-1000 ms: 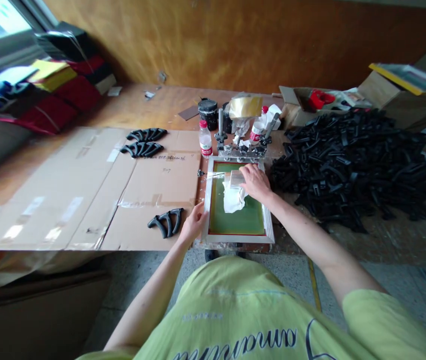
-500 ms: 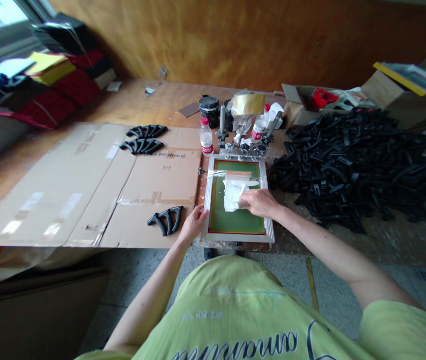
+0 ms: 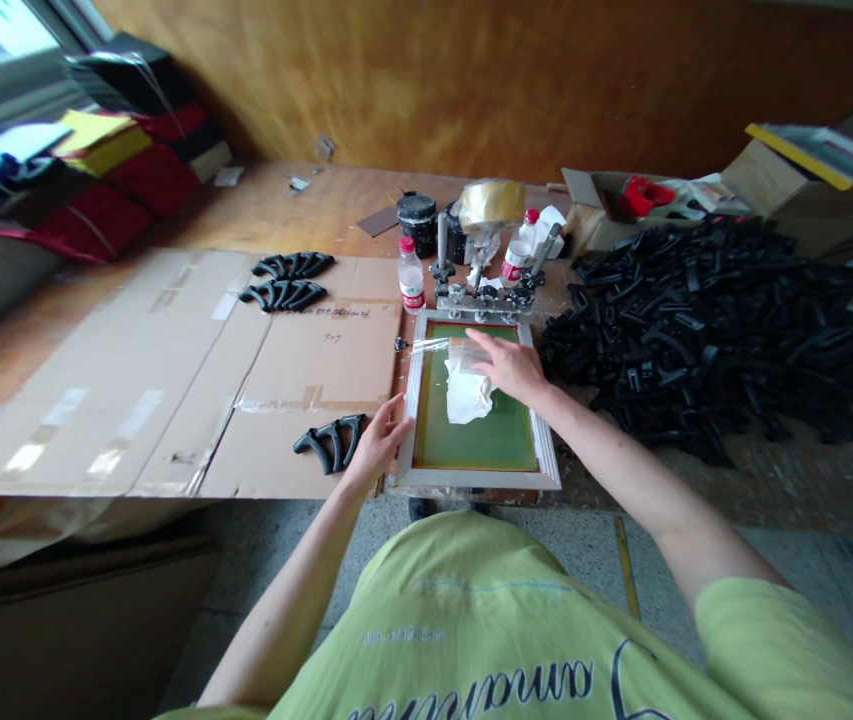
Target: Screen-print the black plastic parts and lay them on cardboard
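The screen (image 3: 475, 448) lies at the table's (image 3: 268, 205) near edge, clamp (image 3: 482, 303) at its far end, cardboard (image 3: 171, 350) spreading wide leftward, black parts (image 3: 718, 330) crowding the right. The left hand's (image 3: 379, 440) thumb and fingers stand apart at its left rim, grip unclear; the right hand's (image 3: 512, 370) fingers spread apart, partly hiding the white cloth (image 3: 466, 402).

Right hand (image 3: 512, 370) farther up than half a second ago, fingers extended; frame's (image 3: 544, 450) near end looks lifted.
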### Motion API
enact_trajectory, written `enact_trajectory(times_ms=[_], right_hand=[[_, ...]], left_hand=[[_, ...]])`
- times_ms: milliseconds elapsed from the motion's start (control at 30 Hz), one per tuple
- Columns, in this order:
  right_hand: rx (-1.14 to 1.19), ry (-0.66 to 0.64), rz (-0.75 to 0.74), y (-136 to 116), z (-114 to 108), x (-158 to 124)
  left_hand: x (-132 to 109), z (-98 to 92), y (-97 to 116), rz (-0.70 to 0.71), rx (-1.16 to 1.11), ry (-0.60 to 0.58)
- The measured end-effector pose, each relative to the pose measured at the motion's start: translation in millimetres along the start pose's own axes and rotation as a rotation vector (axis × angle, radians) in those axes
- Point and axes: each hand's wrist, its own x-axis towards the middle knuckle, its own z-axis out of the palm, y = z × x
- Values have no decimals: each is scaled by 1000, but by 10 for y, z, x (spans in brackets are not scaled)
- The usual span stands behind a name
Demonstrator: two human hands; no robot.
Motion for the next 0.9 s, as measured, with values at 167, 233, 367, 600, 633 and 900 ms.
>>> enact_trajectory(times_ms=[167, 233, 367, 600, 633, 900], right_hand=[[62, 260, 255, 585, -412, 154], [86, 293, 371, 845, -459, 16], [104, 157, 358, 913, -97, -377], [-181, -170, 240, 315, 603, -626], [-171, -191, 289, 241, 603, -624], [0, -92, -47, -506, 721, -921]], left_hand=[[-42, 18, 567, 161, -114, 89], [10, 63, 858, 287, -188, 124], [220, 123, 1455, 483, -255, 73], [359, 199, 1512, 464, -316, 108], [288, 261, 1348, 364, -329, 80], [-300, 679, 43, -277, -440, -130]])
